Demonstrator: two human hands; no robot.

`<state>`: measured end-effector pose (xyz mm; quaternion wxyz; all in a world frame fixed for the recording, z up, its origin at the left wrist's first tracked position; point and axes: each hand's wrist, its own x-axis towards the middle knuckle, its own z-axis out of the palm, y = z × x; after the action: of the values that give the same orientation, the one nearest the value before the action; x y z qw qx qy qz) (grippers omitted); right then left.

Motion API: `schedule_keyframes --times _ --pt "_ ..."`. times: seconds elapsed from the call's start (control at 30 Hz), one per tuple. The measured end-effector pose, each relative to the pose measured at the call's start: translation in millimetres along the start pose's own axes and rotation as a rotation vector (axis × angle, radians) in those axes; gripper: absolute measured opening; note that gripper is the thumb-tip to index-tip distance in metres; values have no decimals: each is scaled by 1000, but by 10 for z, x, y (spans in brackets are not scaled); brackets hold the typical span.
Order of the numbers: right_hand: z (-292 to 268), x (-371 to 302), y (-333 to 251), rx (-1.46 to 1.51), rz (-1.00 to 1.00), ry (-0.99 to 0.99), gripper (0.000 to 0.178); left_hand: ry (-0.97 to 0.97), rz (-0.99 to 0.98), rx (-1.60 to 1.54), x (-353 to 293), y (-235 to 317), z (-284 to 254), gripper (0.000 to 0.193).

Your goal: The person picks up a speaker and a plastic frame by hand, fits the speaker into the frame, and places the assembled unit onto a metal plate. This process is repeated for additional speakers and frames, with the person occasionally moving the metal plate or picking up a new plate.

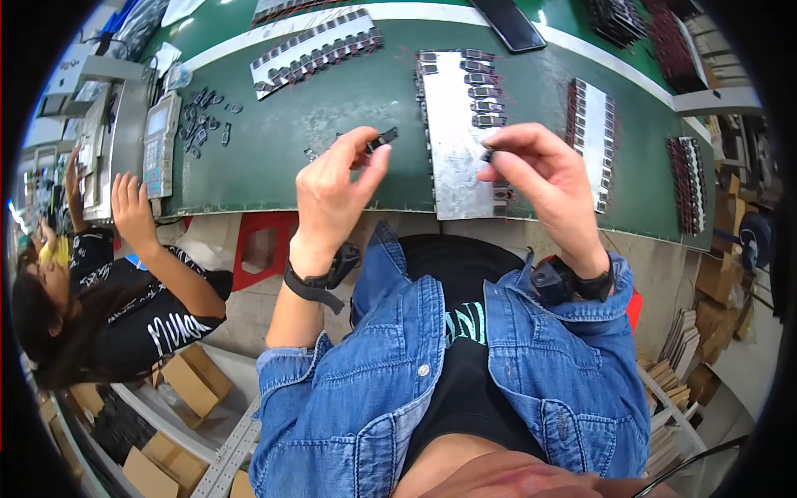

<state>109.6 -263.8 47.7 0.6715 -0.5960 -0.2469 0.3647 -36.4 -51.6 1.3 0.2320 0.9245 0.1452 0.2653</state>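
Note:
Above the green table, my left hand [336, 187] pinches a small black rectangular part [382, 139] between thumb and fingertips. My right hand [552, 178] is closed in a pinch on a small dark piece [488, 155], mostly hidden by the fingers. That hand hovers over the right edge of a silver-white plate [463, 187]. Small black parts [483, 80] with thin reddish wires sit in a row along the plate's upper right side. More dark parts line its left edge.
Loose black parts [199, 120] lie heaped at the table's left. Other loaded plates stand at the back [320, 51] and right [591, 141]. A dark phone-like slab [510, 25] lies at the back. Left, a co-worker's hand [133, 207] is near a machine with a keypad panel [159, 145].

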Motion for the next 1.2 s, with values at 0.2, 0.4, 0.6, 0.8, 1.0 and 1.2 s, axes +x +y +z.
schedule_keyframes --times 0.2,0.4,0.6,0.8,1.0,1.2 --pt "-32 112 158 11 12 18 16 -159 -304 -758 126 490 229 26" --pt "-22 94 138 -166 -36 88 15 -194 -250 -836 102 535 322 32" --pt "-35 103 58 -310 -39 69 14 -219 -402 -935 98 571 307 29" --pt "-47 106 122 -373 -93 54 12 -234 -380 -907 87 561 307 29" --pt "-67 126 112 -358 -85 14 11 -260 -333 -828 80 560 293 26" --pt "-146 142 93 -264 7 -82 19 -294 -338 -817 90 621 234 24"
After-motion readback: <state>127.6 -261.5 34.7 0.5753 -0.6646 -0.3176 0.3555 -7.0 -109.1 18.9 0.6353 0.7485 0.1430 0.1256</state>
